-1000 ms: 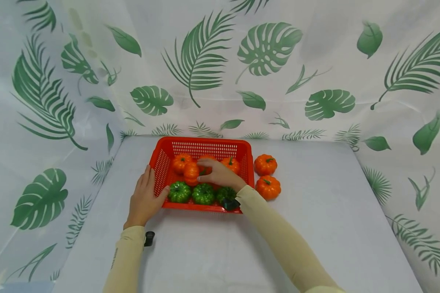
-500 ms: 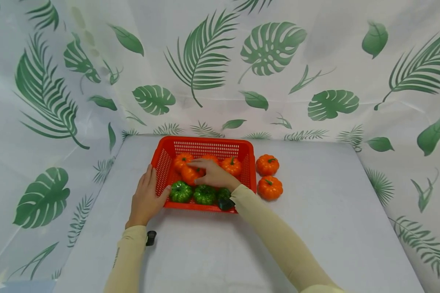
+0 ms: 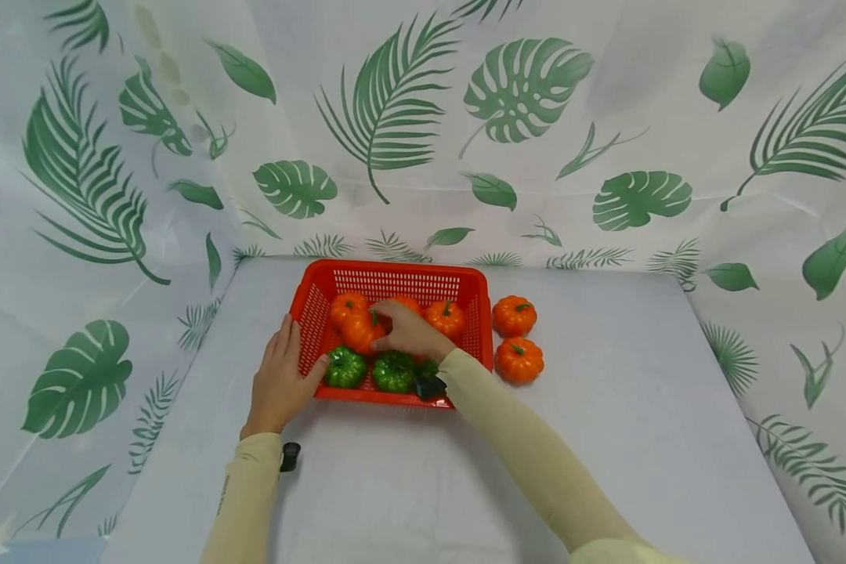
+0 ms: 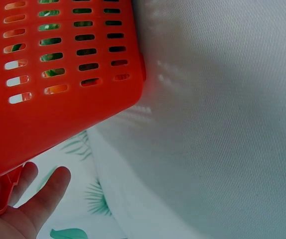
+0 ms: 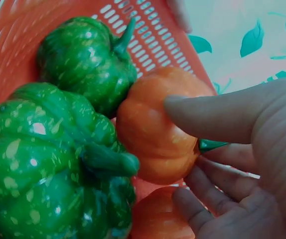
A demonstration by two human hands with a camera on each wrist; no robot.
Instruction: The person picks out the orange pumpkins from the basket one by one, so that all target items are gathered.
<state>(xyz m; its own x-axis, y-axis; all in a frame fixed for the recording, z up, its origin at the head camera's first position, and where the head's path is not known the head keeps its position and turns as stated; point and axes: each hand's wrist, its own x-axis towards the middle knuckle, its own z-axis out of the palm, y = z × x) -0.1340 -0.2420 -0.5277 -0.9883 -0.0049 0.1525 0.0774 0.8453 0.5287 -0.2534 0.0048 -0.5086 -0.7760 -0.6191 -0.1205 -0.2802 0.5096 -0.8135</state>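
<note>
In the head view a red plastic basket [image 3: 395, 401] holds orange and green toy pumpkins. My right hand [image 3: 410, 333] reaches into it and grips an orange pumpkin [image 3: 361, 332]. In the right wrist view the thumb lies on this pumpkin's side, and the fingers are by its green stem. My left hand [image 3: 280, 384] holds the basket at its front left corner, thumb over the rim and fingers along the outside. Green speckled pumpkins [image 3: 345, 367] line the basket's front side. Farther back sit other orange pumpkins [image 3: 446, 318], one partly hidden by my right hand.
Two orange pumpkins [image 3: 518, 360] stand on the white-covered table [image 3: 620, 407], just right of the basket. A white curtain [image 3: 423, 125] with green leaf prints rises behind the table and at its sides.
My right hand has turned the gripped orange pumpkin, so its stem now points up, and shifted it slightly left beside the back left pumpkin. My left hand stays at the basket's corner.
</note>
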